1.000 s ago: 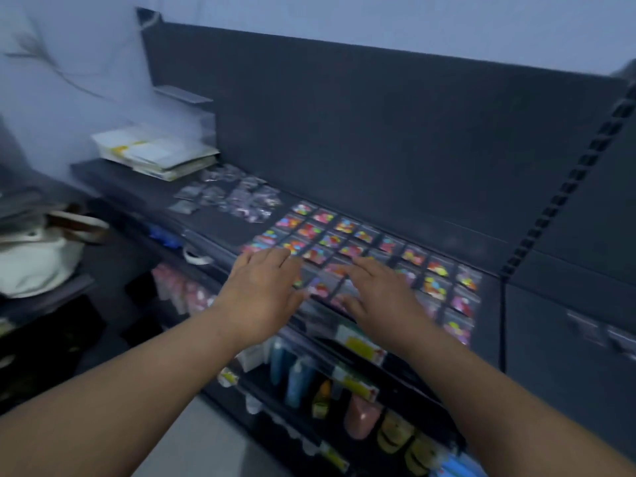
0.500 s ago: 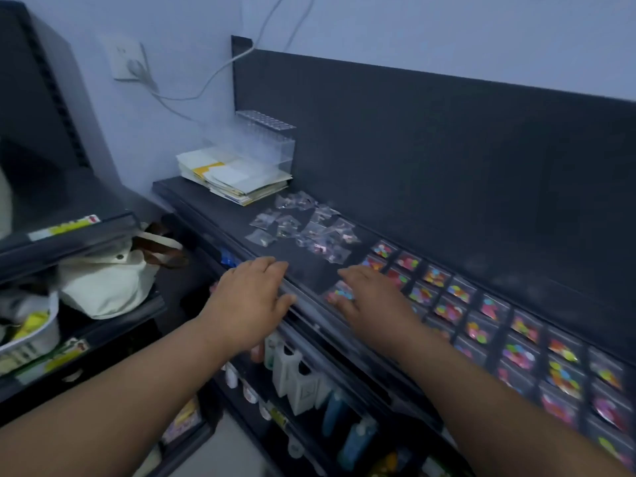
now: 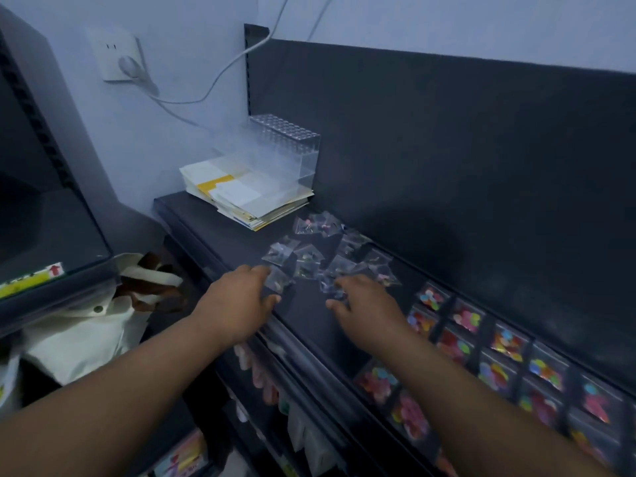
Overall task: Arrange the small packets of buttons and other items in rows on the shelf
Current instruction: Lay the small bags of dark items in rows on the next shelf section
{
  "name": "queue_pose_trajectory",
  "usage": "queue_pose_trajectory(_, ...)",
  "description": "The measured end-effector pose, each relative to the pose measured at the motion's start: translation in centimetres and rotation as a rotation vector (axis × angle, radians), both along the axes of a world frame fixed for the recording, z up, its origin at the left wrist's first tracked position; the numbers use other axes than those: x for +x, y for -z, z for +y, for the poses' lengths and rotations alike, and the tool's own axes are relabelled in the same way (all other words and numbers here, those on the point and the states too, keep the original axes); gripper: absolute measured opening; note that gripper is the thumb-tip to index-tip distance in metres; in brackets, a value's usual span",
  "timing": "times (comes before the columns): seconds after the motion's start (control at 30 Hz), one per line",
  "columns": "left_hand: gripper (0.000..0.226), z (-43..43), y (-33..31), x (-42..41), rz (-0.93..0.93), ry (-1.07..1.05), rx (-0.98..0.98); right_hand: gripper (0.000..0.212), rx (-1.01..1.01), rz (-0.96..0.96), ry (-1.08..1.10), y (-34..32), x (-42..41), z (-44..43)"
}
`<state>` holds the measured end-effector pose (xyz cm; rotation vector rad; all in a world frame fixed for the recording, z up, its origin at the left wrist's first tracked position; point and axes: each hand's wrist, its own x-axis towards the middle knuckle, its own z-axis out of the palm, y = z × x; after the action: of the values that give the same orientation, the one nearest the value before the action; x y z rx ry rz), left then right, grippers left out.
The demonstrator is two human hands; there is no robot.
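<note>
Shifted leftward, I'm touching my relaxed left hand (image 3: 237, 304) and right hand (image 3: 366, 309), grip unclear, to the jumbled small clear plastic packets (image 3: 309, 259) lying just ahead on the black metal shelf (image 3: 213, 232).

On the dark shelf (image 3: 213, 228), the left hand (image 3: 237, 304) and right hand (image 3: 364, 308) touch loose clear packets (image 3: 327, 256); colourful packets (image 3: 499, 356) lie in rows to the right.

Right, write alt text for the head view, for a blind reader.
A person's left hand and right hand touch a loose pile of clear packets on a dark shelf; colourful button packets lie in rows to the right.
</note>
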<state>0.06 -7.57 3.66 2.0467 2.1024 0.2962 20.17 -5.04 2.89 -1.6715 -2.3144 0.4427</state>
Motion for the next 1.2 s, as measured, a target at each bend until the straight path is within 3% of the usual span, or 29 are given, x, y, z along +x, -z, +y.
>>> queue_pose_trajectory(0.27,0.039,8.3,2.6,-2.0,-0.005,0.080,-0.091,0.029,0.007,0.037,0.122,1.4,-3.6,5.3)
queue_pose_trajectory(0.47,0.065,13.4,4.3,-3.3,0.073,0.038,-0.245,0.028,-0.046,-0.005,0.247,1.9,-6.1,9.4)
queue_pose_trajectory(0.57,0.056,15.2,4.6,-3.5,0.068,0.120,-0.328,0.030,-0.063,-0.064,0.292,2.7,-7.2,10.9)
queue_pose_trajectory(0.67,0.024,16.1,4.7,-3.8,-0.126,0.144,-0.381,0.033,-0.095,-0.123,0.326,3.7,-8.2,11.7)
queue_pose_trajectory(0.77,0.036,16.6,4.7,-4.7,-0.333,0.151,-0.300,0.038,-0.092,-0.153,0.358,4.1,-8.9,12.1)
queue_pose_trajectory(1.03,0.008,20.1,3.1,-6.3,-0.492,0.094,-0.115,0.041,-0.073,-0.092,0.412,3.7,-9.8,14.9)
queue_pose_trajectory(1.1,0.014,21.2,3.0,-6.4,-0.457,0.104,-0.112,0.042,-0.122,-0.121,0.429,3.9,-10.0,15.7)
queue_pose_trajectory(1.2,0.045,22.7,3.8,-6.2,-0.276,0.155,-0.213,0.035,-0.153,-0.183,0.459,4.2,-10.4,16.6)
